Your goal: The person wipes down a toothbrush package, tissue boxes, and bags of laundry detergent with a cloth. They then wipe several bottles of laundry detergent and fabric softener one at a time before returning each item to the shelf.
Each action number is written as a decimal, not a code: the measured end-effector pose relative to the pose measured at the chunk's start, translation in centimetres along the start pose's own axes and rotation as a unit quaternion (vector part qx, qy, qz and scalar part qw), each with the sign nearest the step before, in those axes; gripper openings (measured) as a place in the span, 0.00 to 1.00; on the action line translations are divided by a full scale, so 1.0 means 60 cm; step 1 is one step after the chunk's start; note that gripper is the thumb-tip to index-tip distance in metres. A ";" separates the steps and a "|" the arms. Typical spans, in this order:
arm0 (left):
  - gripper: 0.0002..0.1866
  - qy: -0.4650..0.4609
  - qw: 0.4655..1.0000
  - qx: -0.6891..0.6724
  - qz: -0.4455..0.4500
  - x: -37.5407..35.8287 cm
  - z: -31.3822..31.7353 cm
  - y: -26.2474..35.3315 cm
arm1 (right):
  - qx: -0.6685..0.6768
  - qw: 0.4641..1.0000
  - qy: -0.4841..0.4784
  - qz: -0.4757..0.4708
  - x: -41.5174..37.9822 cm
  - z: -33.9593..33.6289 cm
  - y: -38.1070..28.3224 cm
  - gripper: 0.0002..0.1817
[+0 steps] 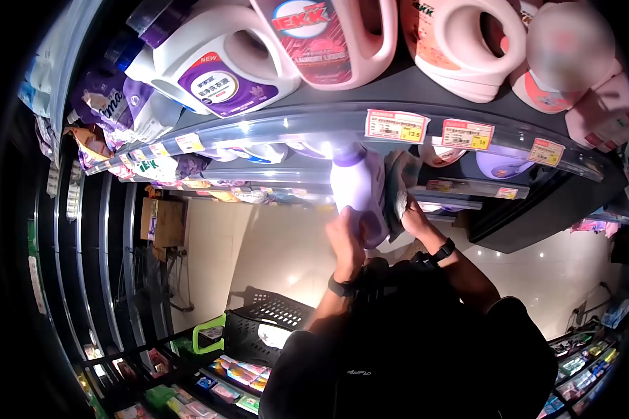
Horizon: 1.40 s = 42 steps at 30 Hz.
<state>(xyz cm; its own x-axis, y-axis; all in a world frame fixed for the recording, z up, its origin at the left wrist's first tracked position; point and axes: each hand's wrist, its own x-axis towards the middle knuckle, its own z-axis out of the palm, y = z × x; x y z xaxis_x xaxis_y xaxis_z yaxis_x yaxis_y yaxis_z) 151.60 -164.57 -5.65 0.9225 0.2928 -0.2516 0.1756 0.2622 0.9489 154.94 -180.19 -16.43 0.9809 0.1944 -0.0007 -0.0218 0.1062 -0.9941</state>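
Note:
In front of my chest, below the upper shelf edge, is a lavender detergent bottle (357, 192) with a purple cap, roughly upright and tilted a little. My left hand (346, 241) is closed round its lower part. A grey-green cloth (400, 183) lies against the bottle's right side, bunched up. My right hand (415, 219) grips this cloth by its lower edge. Glare washes out part of the bottle's front, so its label cannot be read.
Large laundry detergent jugs (325, 42) line the upper shelf, with price tags (397, 126) along its rail (307, 115). More bottles (500, 164) stand on lower shelves. A black basket (248, 339) with a green handle sits behind my left side. A cardboard box (166, 222) is at the left.

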 end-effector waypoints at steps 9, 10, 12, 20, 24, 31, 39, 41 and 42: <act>0.24 -0.119 0.990 0.071 -0.004 -0.008 -0.113 -0.026 | -0.353 0.857 -0.013 -0.375 0.041 0.084 -0.200 0.20; 0.23 -0.128 0.989 0.075 0.002 -0.009 -0.120 -0.021 | -0.367 0.847 -0.050 -0.382 0.040 0.079 -0.202 0.21; 0.23 -0.138 0.987 0.079 0.012 -0.011 -0.135 -0.014 | -0.398 0.804 -0.050 -0.440 0.050 0.074 -0.222 0.24; 0.21 -0.179 0.981 0.078 -0.009 -0.010 -0.173 0.000 | -0.105 0.941 -0.102 -0.305 0.067 0.048 -0.166 0.20; 0.21 -0.215 0.975 0.031 -0.039 -0.021 -0.148 0.042 | 0.302 0.943 -0.121 -0.073 0.060 0.035 -0.078 0.24; 0.21 -0.240 0.970 0.025 -0.031 -0.020 -0.148 0.053 | 0.259 0.964 -0.031 0.054 -0.002 0.044 -0.004 0.28; 0.16 -0.218 0.972 0.071 -0.042 -0.017 -0.149 0.049 | -0.179 0.964 -0.070 -0.184 -0.058 0.067 -0.057 0.26; 0.16 -0.224 0.969 0.101 -0.034 -0.015 -0.157 0.035 | -0.354 0.863 0.018 -0.360 -0.043 0.061 -0.094 0.30; 0.16 -0.231 0.967 0.100 -0.036 -0.016 -0.156 0.035 | -0.375 0.829 0.075 -0.407 -0.029 0.065 -0.112 0.31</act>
<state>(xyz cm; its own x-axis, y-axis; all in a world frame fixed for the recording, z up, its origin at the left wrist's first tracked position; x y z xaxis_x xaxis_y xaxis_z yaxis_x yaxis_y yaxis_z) 147.89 -155.71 -5.22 0.9524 -0.1742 -0.2503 0.2654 0.0693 0.9616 152.60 -177.47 -9.31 0.6254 0.2261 0.7468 0.7310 -0.5047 -0.4593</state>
